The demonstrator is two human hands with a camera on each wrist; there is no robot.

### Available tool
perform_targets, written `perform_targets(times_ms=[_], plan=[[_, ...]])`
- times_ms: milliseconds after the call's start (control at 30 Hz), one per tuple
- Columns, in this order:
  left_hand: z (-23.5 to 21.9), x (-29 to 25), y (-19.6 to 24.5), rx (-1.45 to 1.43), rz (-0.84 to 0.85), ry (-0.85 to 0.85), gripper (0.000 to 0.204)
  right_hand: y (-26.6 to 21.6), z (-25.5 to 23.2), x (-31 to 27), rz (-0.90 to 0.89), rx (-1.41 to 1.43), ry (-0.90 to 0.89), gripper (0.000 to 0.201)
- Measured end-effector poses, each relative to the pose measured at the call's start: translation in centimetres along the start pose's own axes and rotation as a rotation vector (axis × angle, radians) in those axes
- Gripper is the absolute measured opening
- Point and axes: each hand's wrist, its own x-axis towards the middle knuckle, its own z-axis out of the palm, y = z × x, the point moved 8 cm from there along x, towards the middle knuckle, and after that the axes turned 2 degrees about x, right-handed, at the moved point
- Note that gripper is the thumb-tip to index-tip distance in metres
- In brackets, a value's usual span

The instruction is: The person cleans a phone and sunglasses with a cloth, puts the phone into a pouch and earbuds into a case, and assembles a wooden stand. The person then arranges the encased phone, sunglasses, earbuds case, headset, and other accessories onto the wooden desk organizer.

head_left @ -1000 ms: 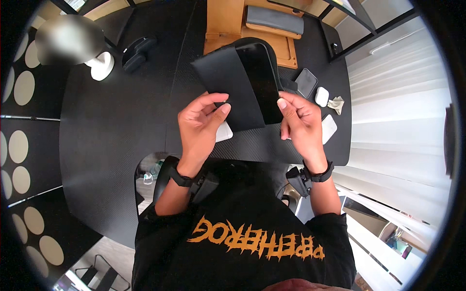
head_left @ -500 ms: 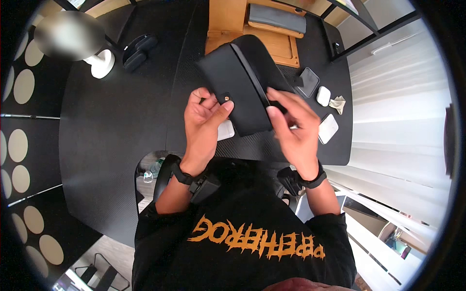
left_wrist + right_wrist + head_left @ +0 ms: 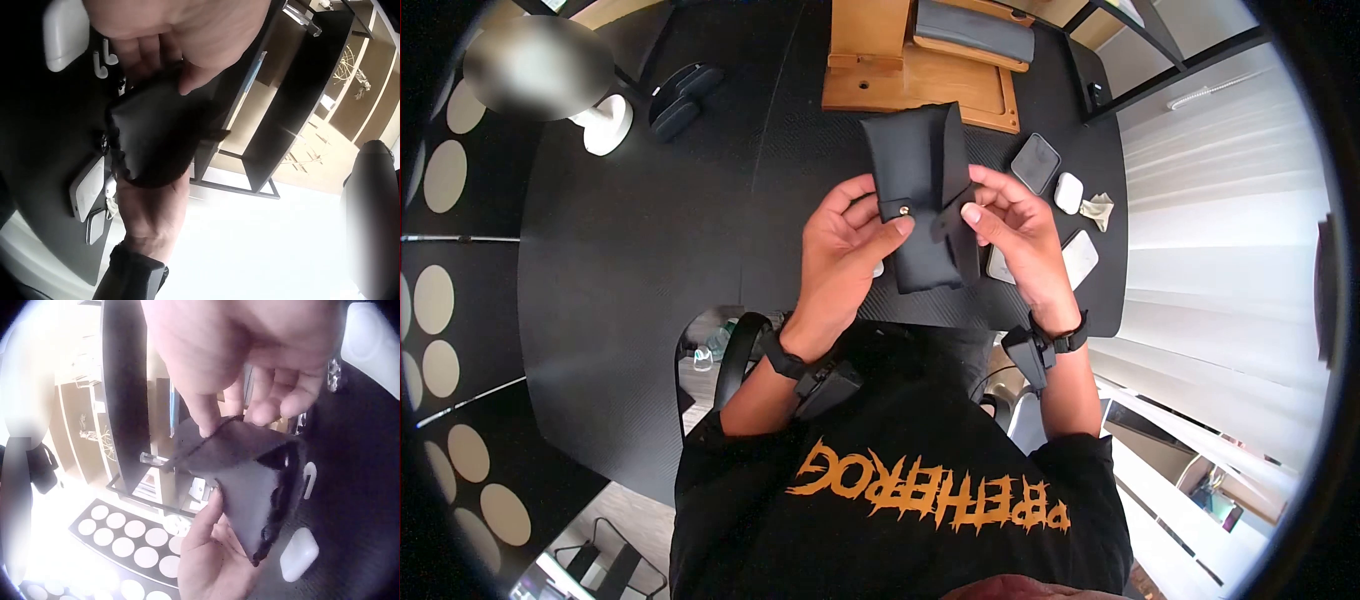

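Observation:
Both hands hold a soft black pouch (image 3: 915, 250) with a flap and a small brass snap stud (image 3: 904, 211), raised over the near part of the table. My left hand (image 3: 837, 250) grips its left side, thumb beside the stud and fingers behind. On the other side, my right hand (image 3: 1022, 235) pinches the flap (image 3: 955, 160), thumb in front. The flap stands partly folded toward the pouch front. In the right wrist view, the pouch (image 3: 244, 494) shows an opening along its side, between both hands. A white earbud case (image 3: 65, 34) and loose white earbuds (image 3: 103, 59) lie below.
A wooden stand (image 3: 940, 85) with a grey case (image 3: 975, 35) is at the back. To the right lie a dark square item (image 3: 1036, 163), a white case (image 3: 1069, 193), a crumpled cloth (image 3: 1098, 211) and a white slab (image 3: 1080, 258). A black case (image 3: 685, 100) sits back left.
The pouch has turned clockwise and come more upright, shifting right. My right hand has swung the flap from spread out to folded partly over the front. My left hand keeps its grip near the stud.

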Motion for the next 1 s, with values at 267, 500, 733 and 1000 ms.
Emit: perform_targets(times_ms=[267,500,733,1000], plan=[[1.3,-0.1,0.0,0.065,-0.005,-0.066,0.052,1.0,1.2,-0.3,0.147,0.005,-0.051,0.027],[1.4,-0.3,-0.3,0.01,-0.056,-0.092,0.05,1.2,0.8,-0.3,0.05,0.038,-0.008,0.026],[1.2,-0.6,-0.3,0.003,-0.081,-0.064,0.049,0.8,0.9,-0.4,0.029,-0.013,0.011,0.026],[0.8,-0.4,-0.4,0.047,-0.08,-0.041,0.045,0.3,1.4,-0.6,0.015,0.002,-0.015,0.027]])
